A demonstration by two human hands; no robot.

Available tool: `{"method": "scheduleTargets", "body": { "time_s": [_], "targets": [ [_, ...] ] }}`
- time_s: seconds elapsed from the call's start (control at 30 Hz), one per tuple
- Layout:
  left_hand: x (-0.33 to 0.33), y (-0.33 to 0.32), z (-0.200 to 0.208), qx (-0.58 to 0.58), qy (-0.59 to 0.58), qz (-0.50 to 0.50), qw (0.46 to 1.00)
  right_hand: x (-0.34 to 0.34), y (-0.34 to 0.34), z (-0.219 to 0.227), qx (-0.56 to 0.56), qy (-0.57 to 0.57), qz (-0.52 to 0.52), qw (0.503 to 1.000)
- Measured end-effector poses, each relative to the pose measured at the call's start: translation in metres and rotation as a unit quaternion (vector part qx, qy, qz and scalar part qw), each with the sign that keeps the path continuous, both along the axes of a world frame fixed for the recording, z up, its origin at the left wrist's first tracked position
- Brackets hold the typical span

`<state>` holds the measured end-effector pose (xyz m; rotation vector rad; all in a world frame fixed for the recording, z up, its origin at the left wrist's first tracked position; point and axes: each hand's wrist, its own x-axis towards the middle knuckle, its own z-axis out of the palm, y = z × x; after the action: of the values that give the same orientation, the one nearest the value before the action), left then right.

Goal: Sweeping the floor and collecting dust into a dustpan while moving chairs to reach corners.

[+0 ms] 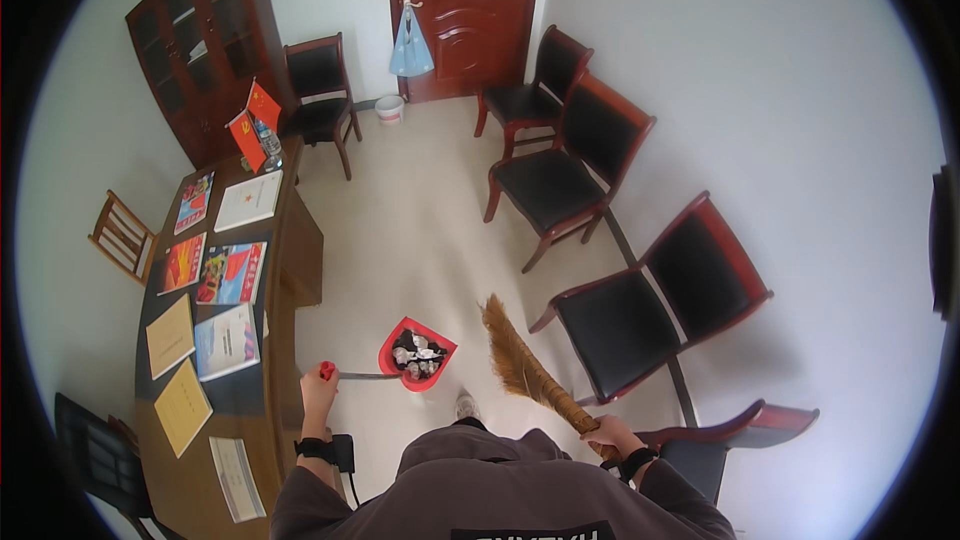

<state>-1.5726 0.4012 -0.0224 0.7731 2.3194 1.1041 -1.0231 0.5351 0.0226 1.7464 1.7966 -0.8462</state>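
Observation:
My left hand (318,395) is closed around the red-tipped handle of a dustpan (447,346). The dustpan's red pan is out in front of me, left of centre, joined to the hand by a thin grey rod. Crumpled white paper and dark scraps (419,352) lie inside the pan. On the other side, my right hand (612,432) grips a straw broom (545,387) by its bound handle. The broom slants forward and left, its bristles ending to the right of the dustpan, apart from it.
A long desk (285,315) with booklets and small red flags (250,130) runs along the left. Black-seated wooden chairs (615,330) line the right wall. Farther off stand a white bucket (390,110), a brown door (465,20) with a blue bag (411,45), and a cabinet (200,50).

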Motion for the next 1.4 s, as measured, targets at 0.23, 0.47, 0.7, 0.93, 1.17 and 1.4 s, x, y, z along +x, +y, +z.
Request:
{"method": "scheduleTargets", "body": {
  "time_s": [0.23,0.47,0.7,0.93,1.17,1.4],
  "targets": [
    [-0.08,0.123,0.001,-0.012,0.041,-0.079,0.996,-0.073,0.126,0.01,0.014,-0.012,0.018,1.0],
    [-0.139,0.243,0.008,0.042,0.037,-0.077,0.995,-0.135,0.261,-0.007,0.02,-0.008,0.024,0.999],
    [-0.202,0.348,-0.003,-0.01,0.013,-0.014,1.0,-0.198,0.413,-0.022,0.018,-0.009,0.104,0.994],
    [-0.238,0.442,0.006,0.03,0.021,0.041,0.998,-0.261,0.56,-0.015,-0.013,-0.027,0.106,0.994],
    [-0.309,0.537,-0.012,0.025,0.014,0.044,0.999,-0.341,0.676,-0.005,-0.005,-0.041,0.112,0.993],
    [-0.403,0.674,-0.051,0.01,0.001,0.016,1.0,-0.4,0.753,-0.007,0.008,-0.009,0.022,1.0]
  ]
}}
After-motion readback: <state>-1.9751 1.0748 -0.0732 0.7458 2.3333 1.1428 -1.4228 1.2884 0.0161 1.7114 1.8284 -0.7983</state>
